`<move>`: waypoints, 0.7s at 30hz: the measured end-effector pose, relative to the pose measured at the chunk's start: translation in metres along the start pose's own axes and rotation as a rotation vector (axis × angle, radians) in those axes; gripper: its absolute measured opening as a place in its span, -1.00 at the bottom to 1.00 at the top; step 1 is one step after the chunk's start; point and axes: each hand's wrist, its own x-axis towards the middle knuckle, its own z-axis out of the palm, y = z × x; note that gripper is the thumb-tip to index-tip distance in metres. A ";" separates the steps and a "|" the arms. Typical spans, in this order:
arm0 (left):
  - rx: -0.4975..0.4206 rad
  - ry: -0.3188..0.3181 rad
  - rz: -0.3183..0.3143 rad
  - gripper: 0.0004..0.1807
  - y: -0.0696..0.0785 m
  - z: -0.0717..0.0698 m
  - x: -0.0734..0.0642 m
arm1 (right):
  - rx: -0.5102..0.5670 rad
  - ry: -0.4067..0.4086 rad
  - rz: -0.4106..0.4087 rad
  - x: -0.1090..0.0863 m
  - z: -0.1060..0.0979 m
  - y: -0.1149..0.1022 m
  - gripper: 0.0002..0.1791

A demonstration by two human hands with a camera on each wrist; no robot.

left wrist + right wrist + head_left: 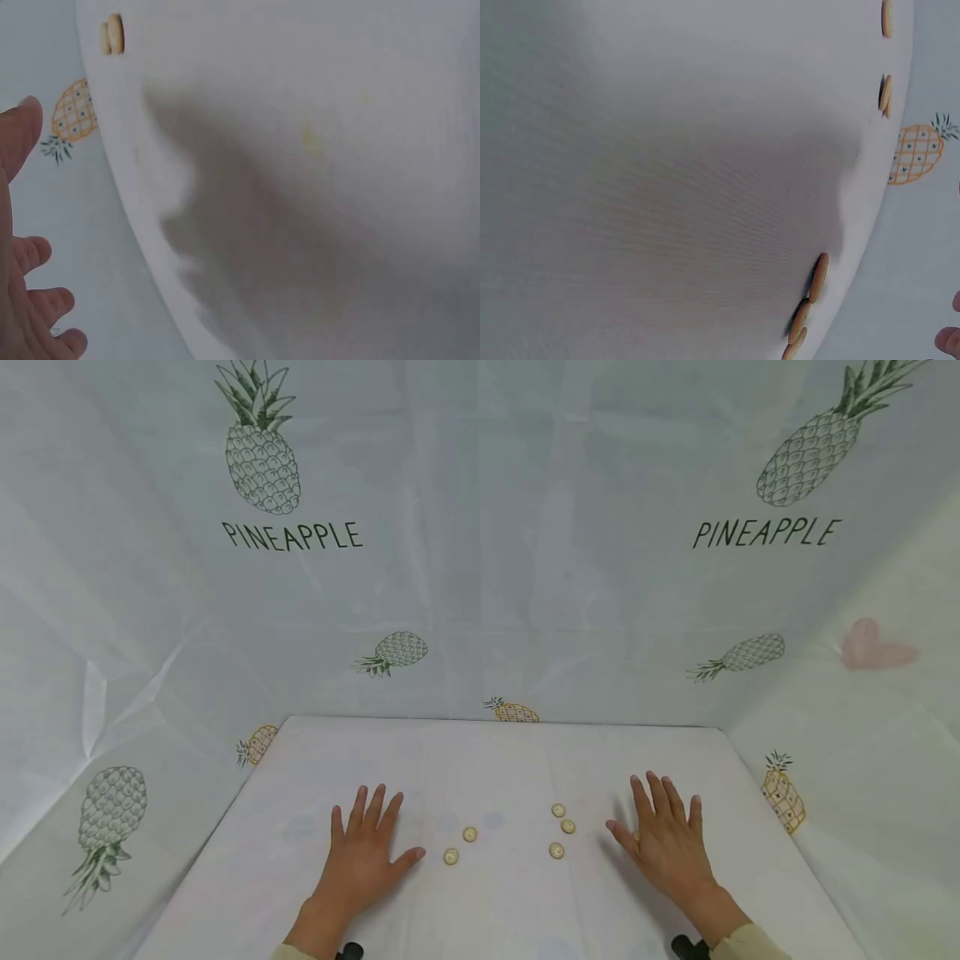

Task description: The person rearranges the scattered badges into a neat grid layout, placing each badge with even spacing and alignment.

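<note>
My left hand [362, 864] hovers palm down over the left part of the white table, fingers spread and nothing held. Two small round tan biscuit-like discs, a lower disc [451, 856] and an upper disc [470, 834], lie just right of its thumb. Toward the middle right are three more, the top one [558, 810], one below it [567, 827] and a lowest one [557, 851]. Over the right side my right hand [672, 852] is also spread flat, casting a shadow. Part of another disc [637, 835] shows beside its thumb, the rest hidden behind the hand.
The white tabletop [495, 777] has a straight far edge. Behind it hangs a pale sheet [495, 568] printed with pineapples, which also surrounds both sides. Black wrist straps show at the left wrist [350, 952] and right wrist [686, 947].
</note>
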 end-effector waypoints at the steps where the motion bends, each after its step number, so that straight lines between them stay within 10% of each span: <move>1: -0.008 -0.001 0.011 0.00 0.001 0.002 0.000 | 0.001 0.001 -0.004 0.001 0.000 0.000 -0.06; 21: -0.239 -0.175 0.109 -0.54 0.044 0.036 0.003 | -0.005 0.103 -0.187 0.030 0.015 -0.027 -0.46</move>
